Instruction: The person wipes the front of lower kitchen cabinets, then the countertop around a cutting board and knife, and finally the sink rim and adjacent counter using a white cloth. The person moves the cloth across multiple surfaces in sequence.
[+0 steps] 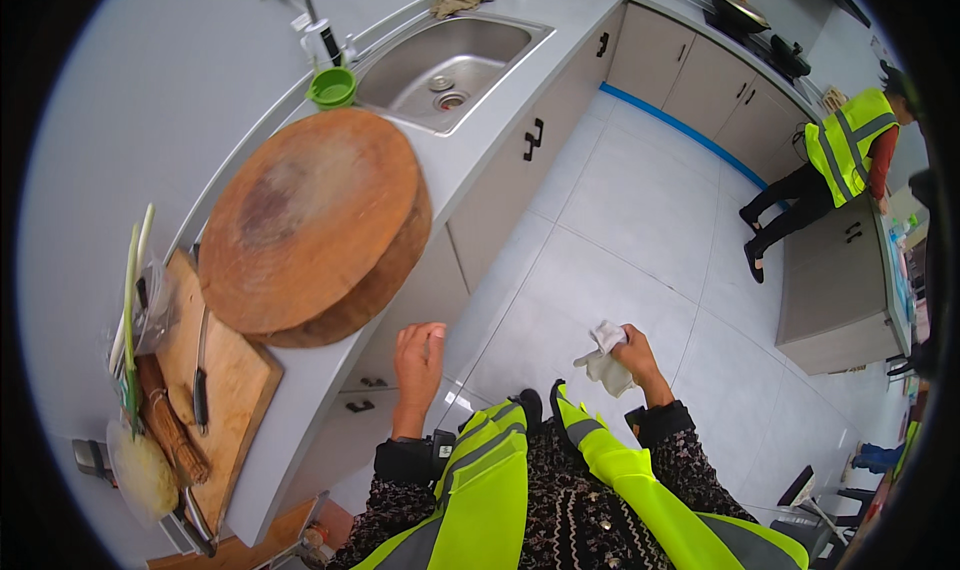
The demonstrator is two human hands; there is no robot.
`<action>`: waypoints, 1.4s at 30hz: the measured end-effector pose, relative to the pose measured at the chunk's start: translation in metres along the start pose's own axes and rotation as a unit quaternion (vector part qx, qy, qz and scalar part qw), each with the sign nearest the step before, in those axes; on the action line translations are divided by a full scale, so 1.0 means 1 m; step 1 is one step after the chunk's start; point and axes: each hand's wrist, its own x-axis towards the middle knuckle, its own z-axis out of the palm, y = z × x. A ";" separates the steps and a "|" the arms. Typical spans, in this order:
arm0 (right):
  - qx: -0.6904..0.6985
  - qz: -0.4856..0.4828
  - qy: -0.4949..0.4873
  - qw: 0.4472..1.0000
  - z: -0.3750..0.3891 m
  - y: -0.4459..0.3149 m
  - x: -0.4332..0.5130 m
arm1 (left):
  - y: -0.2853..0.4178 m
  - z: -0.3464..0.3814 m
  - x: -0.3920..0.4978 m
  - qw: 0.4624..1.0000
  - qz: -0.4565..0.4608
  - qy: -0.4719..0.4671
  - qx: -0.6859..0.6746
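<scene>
My right hand (637,356) is closed on a crumpled whitish cloth (606,360), held over the tiled floor. My left hand (420,363) is raised by the counter's front edge, its fingers close together and nothing visible in it. Above and left of it, a thick round wooden chopping block (315,217) stands on the counter beside the stainless steel sink (450,52). Left of the block lies a rectangular wooden board (232,390), bearing a knife with a black handle (200,397) and a bundle of brown sticks (165,427).
A green plastic bowl (331,87) sits by the tap. Spring onions (131,307) and a plastic-wrapped pale food item (142,469) lie near the wall. A person in a yellow vest (847,146) stands at the far right counter. A wok (739,11) rests on the stove.
</scene>
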 end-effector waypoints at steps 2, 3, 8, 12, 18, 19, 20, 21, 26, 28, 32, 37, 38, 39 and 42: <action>0.002 -0.013 0.001 1.000 -0.018 -0.004 0.015 | 0.013 0.028 0.014 0.999 0.003 -0.032 -0.012; 0.005 -0.020 -0.003 1.000 -0.020 -0.008 0.022 | 0.016 0.035 0.020 0.999 -0.003 -0.050 -0.013; 0.018 -0.101 -0.025 0.994 -0.021 -0.051 0.069 | 0.023 0.062 0.055 0.997 -0.005 -0.074 -0.005; 0.044 -0.186 -0.060 0.980 -0.014 -0.115 0.115 | 0.016 0.089 0.104 0.998 -0.022 -0.046 -0.026; 0.042 -0.235 -0.051 0.970 -0.018 -0.211 0.162 | 0.017 0.133 0.183 0.998 -0.042 0.009 -0.037; 0.063 -0.245 -0.048 0.966 -0.018 -0.228 0.175 | 0.018 0.139 0.203 0.997 -0.040 0.022 -0.055; 0.034 -0.285 -0.037 0.957 -0.019 -0.240 0.186 | 0.018 0.144 0.216 0.999 -0.018 0.027 -0.039; 0.036 -0.286 -0.029 0.957 -0.018 -0.248 0.194 | 0.019 0.146 0.226 0.998 -0.022 0.033 -0.038; 0.026 -0.346 0.020 0.938 -0.002 -0.289 0.232 | 0.016 0.139 0.262 0.996 -0.032 0.081 -0.004; 0.001 -0.404 0.041 0.914 0.008 -0.305 0.245 | 0.010 0.135 0.270 0.992 -0.031 0.117 0.037; -0.091 -0.564 0.030 0.820 0.048 -0.330 0.260 | -0.005 0.133 0.280 0.977 -0.070 0.176 0.101; -0.239 -0.586 -0.075 0.770 0.094 -0.321 0.276 | -0.019 0.142 0.283 0.960 -0.133 0.221 0.111; -0.260 -0.600 -0.067 0.753 0.096 -0.319 0.285 | -0.019 0.143 0.282 0.957 -0.141 0.222 0.122; -0.271 -0.621 -0.085 0.730 0.094 -0.317 0.295 | -0.019 0.144 0.280 0.955 -0.147 0.221 0.133; -0.293 -0.673 -0.116 0.669 0.079 -0.316 0.325 | -0.018 0.145 0.281 0.947 -0.144 0.232 0.169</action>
